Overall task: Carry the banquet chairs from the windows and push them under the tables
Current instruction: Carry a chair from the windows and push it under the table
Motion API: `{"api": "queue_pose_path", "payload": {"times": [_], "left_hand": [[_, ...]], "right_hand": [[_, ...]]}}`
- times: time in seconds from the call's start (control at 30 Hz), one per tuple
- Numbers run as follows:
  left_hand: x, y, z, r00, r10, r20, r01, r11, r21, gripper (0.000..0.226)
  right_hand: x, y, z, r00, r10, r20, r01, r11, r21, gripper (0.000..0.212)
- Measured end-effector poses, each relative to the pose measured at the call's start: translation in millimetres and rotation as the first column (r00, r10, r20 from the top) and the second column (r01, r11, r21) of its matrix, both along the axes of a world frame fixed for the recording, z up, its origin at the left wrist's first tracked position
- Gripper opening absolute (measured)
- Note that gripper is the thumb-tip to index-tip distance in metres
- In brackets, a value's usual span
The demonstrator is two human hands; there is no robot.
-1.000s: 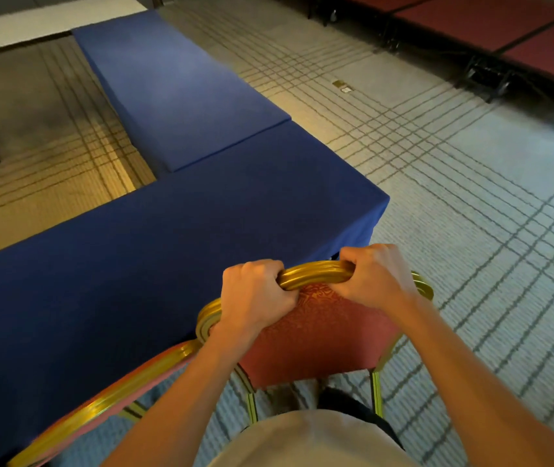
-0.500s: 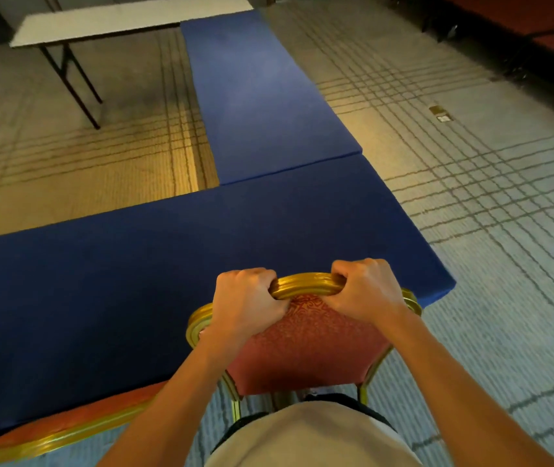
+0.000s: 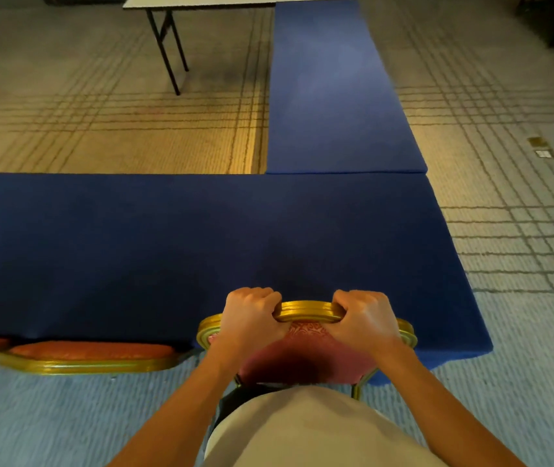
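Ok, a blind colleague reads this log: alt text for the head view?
The left hand and right hand grip the gold top rail of a red banquet chair at a blue-clothed table. A second chair is tucked in to its left.

Big party hall, kind used for banquets. Shown by two long tables dressed in blue cloth, near blue table (image 3: 167, 247) and far blue table (image 3: 336, 89), joined in L shape. Red padded chairs with shiny gold frames lined up at near one: tucked chair (image 3: 90, 357) at left, middle chair (image 3: 306, 313) beside it. Wide floor covered by carpet (image 3: 100, 123) with crossing lines. Bare folding table (image 3: 201, 0) parked at back.
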State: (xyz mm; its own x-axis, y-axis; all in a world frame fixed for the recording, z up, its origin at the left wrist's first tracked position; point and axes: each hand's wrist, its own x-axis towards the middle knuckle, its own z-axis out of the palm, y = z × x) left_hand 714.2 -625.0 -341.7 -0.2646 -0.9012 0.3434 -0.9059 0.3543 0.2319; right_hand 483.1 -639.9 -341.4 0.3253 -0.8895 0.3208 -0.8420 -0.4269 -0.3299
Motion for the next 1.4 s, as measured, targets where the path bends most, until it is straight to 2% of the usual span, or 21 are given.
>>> {"api": "queue_pose_path", "payload": {"times": [0.1, 0.2, 0.3, 0.43, 0.67, 0.8, 0.93, 1.03, 1.1, 1.23, 1.33, 1.4], "left_hand": [[-8, 5, -7, 1.0, -0.006, -0.03, 0.006, 1.0, -0.021, 0.024], [-9, 11, -10, 0.998, 0.02, -0.055, -0.022, 0.999, -0.041, 0.027], [-4, 19, -9, 0.997, 0.047, -0.058, -0.047, 0.999, -0.007, 0.03], [-7, 44, -18, 0.998, 0.032, -0.056, -0.029, 0.998, 0.062, 0.026], [-8, 123, -42, 0.999, -0.009, -0.04, 0.017, 0.98, 0.2, 0.029], [-13, 178, -57, 1.0, -0.011, -0.021, 0.016, 0.965, 0.26, 0.032], [-16, 217, -62, 0.999, -0.039, 0.017, 0.029, 0.922, 0.386, 0.048], [-20, 240, -67, 0.996, -0.073, 0.053, 0.037, 0.87, 0.492, 0.044], [-23, 256, -71, 0.995, -0.071, 0.066, 0.023, 0.832, 0.554, 0.043], [-32, 280, -73, 0.995, -0.002, 0.102, -0.063, 0.771, 0.634, 0.04], [-40, 302, -76, 0.99, 0.043, 0.135, -0.123, 0.74, 0.662, 0.047], [-43, 314, -76, 0.985, 0.117, 0.123, -0.169, 0.735, 0.656, 0.046]], "right_hand": [[-8, 6, -5, 1.0, -0.013, -0.004, 0.013, 1.0, 0.014, 0.031], [-9, 11, -7, 0.999, 0.003, -0.042, -0.002, 1.0, 0.031, 0.036], [-4, 17, -10, 0.996, 0.036, -0.076, -0.031, 0.997, 0.07, 0.041], [-6, 44, -14, 0.998, 0.032, -0.045, -0.027, 0.995, 0.095, 0.036], [-10, 123, -28, 0.991, 0.072, -0.114, -0.036, 0.956, 0.292, 0.041], [-13, 173, -41, 0.975, 0.102, -0.196, -0.011, 0.908, 0.418, 0.034], [-11, 212, -42, 0.965, 0.135, -0.226, 0.006, 0.846, 0.532, 0.042], [-15, 238, -46, 0.963, 0.158, -0.22, -0.004, 0.82, 0.572, 0.056], [-18, 254, -48, 0.962, 0.181, -0.206, -0.03, 0.815, 0.579, 0.057], [-22, 274, -50, 0.946, 0.245, -0.211, -0.062, 0.779, 0.624, 0.04], [-24, 289, -57, 0.928, 0.29, -0.235, -0.065, 0.745, 0.664, 0.054], [-24, 300, -63, 0.932, 0.277, -0.233, -0.062, 0.756, 0.652, 0.062]]}}
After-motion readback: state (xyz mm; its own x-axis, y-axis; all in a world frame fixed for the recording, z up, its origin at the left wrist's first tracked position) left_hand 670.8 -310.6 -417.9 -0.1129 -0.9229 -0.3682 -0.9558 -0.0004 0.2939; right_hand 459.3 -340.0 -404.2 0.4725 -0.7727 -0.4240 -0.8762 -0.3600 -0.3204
